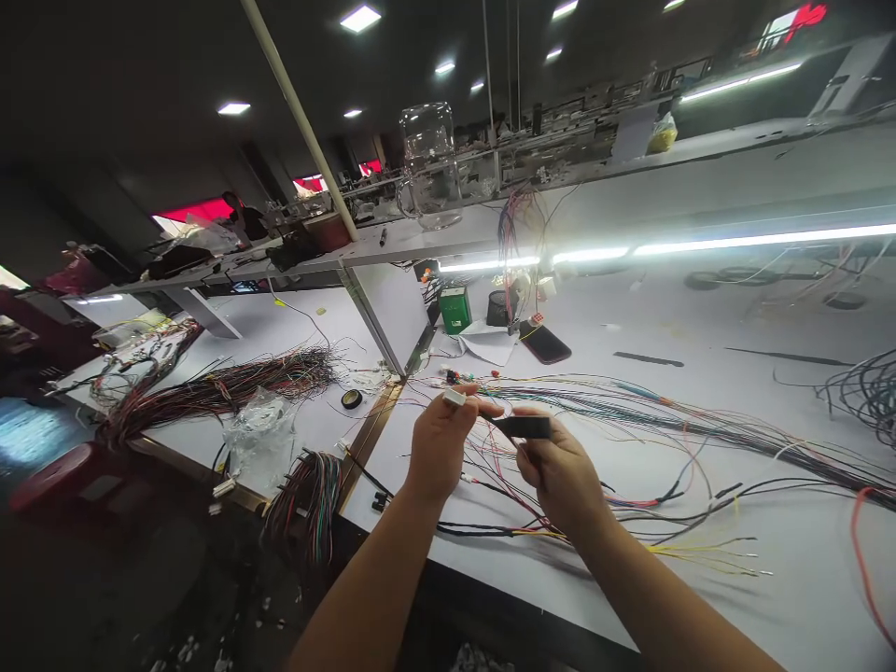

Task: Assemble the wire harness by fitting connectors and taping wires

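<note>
My left hand [438, 453] is closed, pinching a small white plastic connector [455, 399] between thumb and fingers. A black strand runs from its fingertips towards the right hand. My right hand [567, 471] is closed on black tape [530, 427], which shows as a dark flat band at the fingertips; its full shape is partly hidden. Both hands are held close together above the white bench. Under and behind them lies a long bundle of thin wires [595, 407], stretching away to the right. Yellow wire ends [714, 553] fan out right of my right forearm.
A divider [382, 322] splits the bench. Left of it lie a thick wire bundle [238, 385], a clear plastic bag [262, 439] and a tape roll [351, 399]. Behind stand a green box [455, 310] and a phone [545, 343]. A glass jug [430, 168] is on the shelf above.
</note>
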`<state>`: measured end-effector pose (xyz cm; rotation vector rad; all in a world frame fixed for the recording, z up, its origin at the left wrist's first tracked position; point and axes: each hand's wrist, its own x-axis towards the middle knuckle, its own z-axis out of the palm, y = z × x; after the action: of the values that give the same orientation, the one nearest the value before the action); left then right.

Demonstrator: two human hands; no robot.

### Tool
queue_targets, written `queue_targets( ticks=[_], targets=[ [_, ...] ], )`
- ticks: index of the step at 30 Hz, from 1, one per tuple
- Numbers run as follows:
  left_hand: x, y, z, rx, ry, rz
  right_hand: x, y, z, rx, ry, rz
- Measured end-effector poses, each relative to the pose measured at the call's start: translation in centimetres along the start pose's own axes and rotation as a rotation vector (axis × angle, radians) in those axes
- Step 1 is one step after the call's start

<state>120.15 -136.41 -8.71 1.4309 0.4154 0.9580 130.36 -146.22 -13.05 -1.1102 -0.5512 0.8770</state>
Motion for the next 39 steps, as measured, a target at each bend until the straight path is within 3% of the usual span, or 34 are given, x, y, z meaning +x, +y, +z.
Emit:
queue_targets(
  ticks=[2,4,6,10,12,13,14,16,19,23,25,28,33,36,39],
  targets=[
    [0.1,0.0,-0.3,0.019,-0.111,0.010,0.2,0.1,-1.0,0.122,-0.184,0.322],
    [0.4,0.3,-0.7,0.074,-0.228,0.012,0.2,-0.2,-2.0,0.121,-0.319,0.402],
    [0.8,0.7,-0.9,0.169,-0.244,0.026,0.1,-0.8,-2.5,0.048,-0.349,0.254],
    [1.2,1.3,-0.5,0.290,-0.119,0.026,-0.7,-1.3,-1.9,-0.437,-0.360,-0.327],
    [1.1,1.1,-0.3,0.234,-0.082,-0.013,-0.9,-0.8,-1.3,-0.577,-0.295,-0.556],
    [1.0,0.8,-0.2,0.180,-0.046,-0.032,-0.9,-0.4,-1.1,-0.547,-0.218,-0.597],
    [0.9,0.5,-0.1,0.113,0.001,-0.047,-0.8,0.1,-0.9,-0.457,-0.134,-0.570],
    [0.6,-0.4,0.0,-0.044,0.121,-0.078,-0.5,1.2,-0.8,-0.196,-0.013,-0.345],
    [-0.2,-2.3,0.3,-0.264,0.239,-0.239,0.1,2.5,-0.8,0.057,0.017,0.013],
    [-1.9,-4.7,0.9,-0.335,0.252,-0.493,0.2,3.1,-0.2,-0.105,0.059,-0.015],
    [-2.6,-5.4,1.0,-0.338,0.276,-0.474,0.0,3.3,-0.1,-0.176,0.029,-0.026],
    [-3.2,-5.3,0.9,-0.321,0.255,-0.359,0.1,3.9,-0.6,-0.152,-0.068,0.145],
    [-3.3,-3.7,-0.4,-0.078,-0.015,-0.311,0.4,4.1,-3.1,-0.140,-0.338,0.450],
    [-2.9,-2.6,-1.2,0.222,-0.119,-0.246,0.1,3.5,-4.2,-0.123,-0.403,0.391],
    [-2.5,-2.2,-1.3,0.353,-0.037,-0.242,-0.6,3.3,-4.4,-0.281,-0.364,0.005]
  ],
)
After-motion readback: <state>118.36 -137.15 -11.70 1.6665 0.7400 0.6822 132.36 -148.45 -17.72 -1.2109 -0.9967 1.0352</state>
